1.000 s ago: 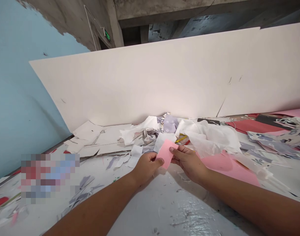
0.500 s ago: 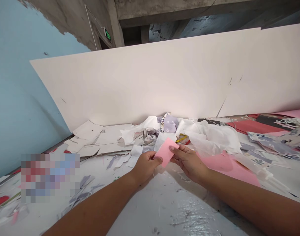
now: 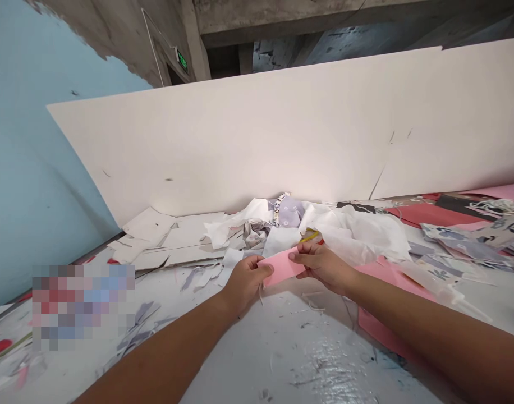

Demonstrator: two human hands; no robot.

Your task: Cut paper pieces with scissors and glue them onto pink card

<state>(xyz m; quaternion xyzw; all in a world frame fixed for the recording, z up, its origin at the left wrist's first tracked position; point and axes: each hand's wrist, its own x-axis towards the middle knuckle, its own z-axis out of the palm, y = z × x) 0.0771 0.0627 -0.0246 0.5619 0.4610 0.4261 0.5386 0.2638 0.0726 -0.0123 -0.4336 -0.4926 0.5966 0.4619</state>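
A small pink rectangle of cloth or paper (image 3: 281, 267) is held above a white work table (image 3: 248, 353), and it is pinched at its two ends between the left hand (image 3: 245, 285) and the right hand (image 3: 322, 267). It is judged to be light, thin and soft, so it is best taken by the edges. Crumpled white scraps (image 3: 358, 235) are lying just behind it.

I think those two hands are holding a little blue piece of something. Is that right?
The colour is wrong: it isn't blue. The head view shows the left hand and the right hand holding a little pink piece.
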